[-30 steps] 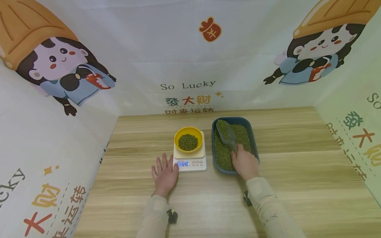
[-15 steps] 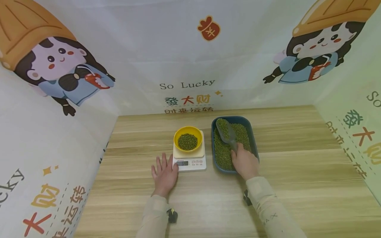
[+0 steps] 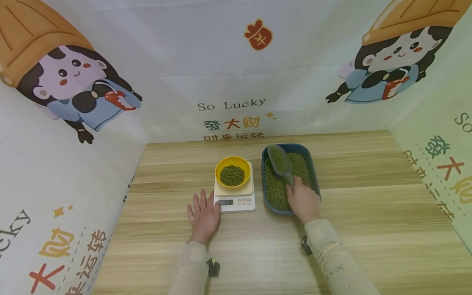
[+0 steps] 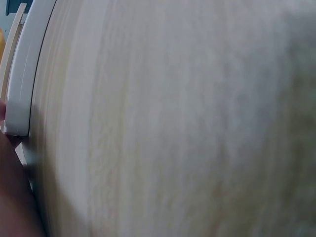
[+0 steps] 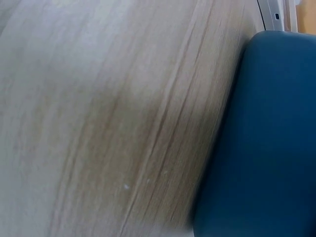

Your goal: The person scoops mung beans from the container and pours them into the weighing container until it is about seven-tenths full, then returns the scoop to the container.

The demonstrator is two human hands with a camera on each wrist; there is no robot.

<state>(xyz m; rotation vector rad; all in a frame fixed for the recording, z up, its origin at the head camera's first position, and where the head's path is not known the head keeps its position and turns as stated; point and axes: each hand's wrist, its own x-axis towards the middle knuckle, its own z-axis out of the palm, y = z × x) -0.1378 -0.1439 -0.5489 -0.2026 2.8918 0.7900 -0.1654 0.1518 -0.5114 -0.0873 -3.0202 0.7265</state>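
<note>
My right hand [image 3: 304, 201] grips the handle of a grey scoop [image 3: 289, 177], which holds green beans, likely mung beans. The scoop lies over a dark blue tub [image 3: 316, 186] full of the same beans. Fingers spread and straight, my left hand [image 3: 205, 219] rests at the left side of a white kitchen scale [image 3: 239, 206], its thumb at the front corner. A yellow bowl [image 3: 233, 159] with some beans in it sits on the scale. Only the tub's outer wall [image 5: 266, 138] shows large in the right wrist view. The scale's edge [image 4: 29, 74] appears in the left wrist view.
Everything stands on a wood-grain table [image 3: 254, 254]. A printed white cloth [image 3: 177, 61] walls off the back and both sides. The scale and the tub stand side by side, a narrow strip of table between them.
The scale's display has gone from lit, reading about 640, to dim. In my right hand the scoop has tilted slightly, and the beans in it look less heaped. My left hand stays in place.
</note>
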